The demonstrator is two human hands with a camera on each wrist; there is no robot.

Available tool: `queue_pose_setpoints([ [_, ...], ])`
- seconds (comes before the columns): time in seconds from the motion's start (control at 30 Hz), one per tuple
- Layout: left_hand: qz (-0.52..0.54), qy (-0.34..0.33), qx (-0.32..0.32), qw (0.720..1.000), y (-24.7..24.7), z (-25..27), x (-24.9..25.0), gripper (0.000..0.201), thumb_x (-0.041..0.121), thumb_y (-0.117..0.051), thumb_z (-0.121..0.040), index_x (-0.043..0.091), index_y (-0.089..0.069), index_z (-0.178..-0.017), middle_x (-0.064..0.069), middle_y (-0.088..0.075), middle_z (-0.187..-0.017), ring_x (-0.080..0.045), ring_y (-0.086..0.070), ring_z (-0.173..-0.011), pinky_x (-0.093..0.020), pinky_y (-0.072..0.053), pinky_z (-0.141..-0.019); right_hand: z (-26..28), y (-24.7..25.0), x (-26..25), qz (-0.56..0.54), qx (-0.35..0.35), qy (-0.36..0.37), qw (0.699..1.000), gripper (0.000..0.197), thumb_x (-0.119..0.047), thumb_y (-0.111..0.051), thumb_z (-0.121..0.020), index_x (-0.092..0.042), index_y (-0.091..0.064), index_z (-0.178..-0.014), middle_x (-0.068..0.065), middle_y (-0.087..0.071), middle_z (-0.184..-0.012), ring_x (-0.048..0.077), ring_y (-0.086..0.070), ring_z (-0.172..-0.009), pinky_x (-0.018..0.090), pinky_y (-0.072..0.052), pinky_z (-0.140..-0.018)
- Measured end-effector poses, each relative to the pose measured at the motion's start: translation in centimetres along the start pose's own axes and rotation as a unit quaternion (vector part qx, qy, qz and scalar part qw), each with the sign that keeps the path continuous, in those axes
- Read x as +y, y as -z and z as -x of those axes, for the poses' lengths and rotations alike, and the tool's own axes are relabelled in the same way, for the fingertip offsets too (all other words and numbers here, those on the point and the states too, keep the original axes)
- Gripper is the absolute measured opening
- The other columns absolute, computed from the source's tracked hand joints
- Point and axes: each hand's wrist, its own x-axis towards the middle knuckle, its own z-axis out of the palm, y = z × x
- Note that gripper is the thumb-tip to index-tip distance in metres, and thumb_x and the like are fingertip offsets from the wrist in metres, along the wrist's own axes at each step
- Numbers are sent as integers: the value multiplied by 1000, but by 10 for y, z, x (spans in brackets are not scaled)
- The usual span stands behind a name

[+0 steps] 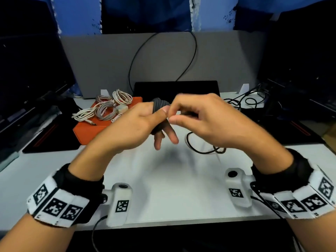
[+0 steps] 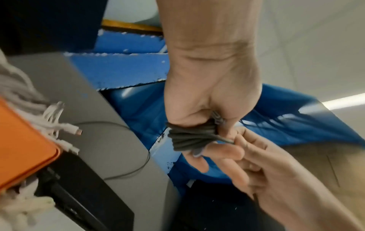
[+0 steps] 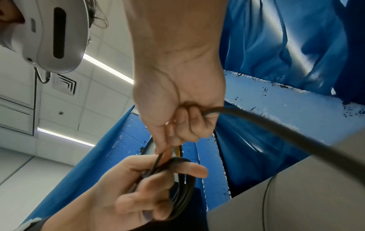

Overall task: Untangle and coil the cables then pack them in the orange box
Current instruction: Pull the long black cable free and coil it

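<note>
1. Left hand (image 1: 134, 124) raised above the white bench (image 1: 172, 188), dark grey cable (image 1: 160, 105) wound in several turns round the fingers, thumb pressed against the turns.
2. Same coil (image 2: 189, 137) seen from the left wrist view, bunched across the left fingers, a plug end tucked under the thumb.
3. Right hand (image 1: 205, 117) just beside the left, fingertips touching, thumb and forefinger pinching the loose run of the grey cable, remaining fingers curled round it.
4. From the right wrist view, cable leaving the curled right fingers (image 3: 189, 123) and sweeping off to the lower right.
5. Slack end (image 1: 203, 150) lying in a loop on the bench under the right hand.
6. Orange box (image 1: 91, 128) to the left on the bench, behind the left hand, well apart from the grey coil.
7. Pale coiled cables (image 1: 109, 108) heaped on top of the orange box, some ends hanging over its edge.
8. Black cables (image 1: 243, 100) tangled at the far right of the bench.
</note>
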Motion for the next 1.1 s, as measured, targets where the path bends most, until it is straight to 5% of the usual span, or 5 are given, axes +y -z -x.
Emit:
queue_pose_setpoints([
  [0.13,79,-9,-87,993,5,4,3,63,37,-32,-111,20,-74,-66,-2,-51,-43,-29,-43,-43,-48,-46,-62,-1,5,5,-119,52,-13,991,15,-28,-69,-99,-17,-60,-101,0,-55,-64,5,-48,-55,15,-37,-60],
  [0.33,342,-51,-165,924,3,4,-8,34,33,-49,-105,5,-66,-94,8,-48,-44,-8,-49,-36,-29,-53,-69,-5,-9,10,-147,37,23,988,32,-35,-45,-109,-26,-73,-121,-19,-74,-99,5,-69,-106,36,-53,-98],
  [0.63,490,-44,-243,836,-28,4,6,46,41,-32,-108,18,-56,-77,-1,-69,-57,-27,-76,-73,-36,-51,-95,-1,-34,0,-177,141,-36,973,66,-49,-28,-108,-9,-67,-73,2,-70,-65,17,-69,-65,43,-54,-65],
  [0.93,617,-75,-28,783,-16,1,20,55,27,-35,-110,-16,-42,-143,-4,-58,-62,-19,-69,-72,-33,-54,-99,-9,-30,12,-245,53,-85,964,52,-39,-28,-113,-25,-49,-69,-18,-48,-53,-1,-44,-51,12,-34,-54],
  [1.1,422,-65,184,886,-2,-10,7,42,27,-33,-111,-3,-51,-135,5,-71,-81,-18,-74,-89,-33,-54,-92,-7,-43,16,-14,-192,-69,979,29,-39,-37,-111,-20,-57,-108,-11,-56,-80,5,-56,-78,33,-45,-76],
])
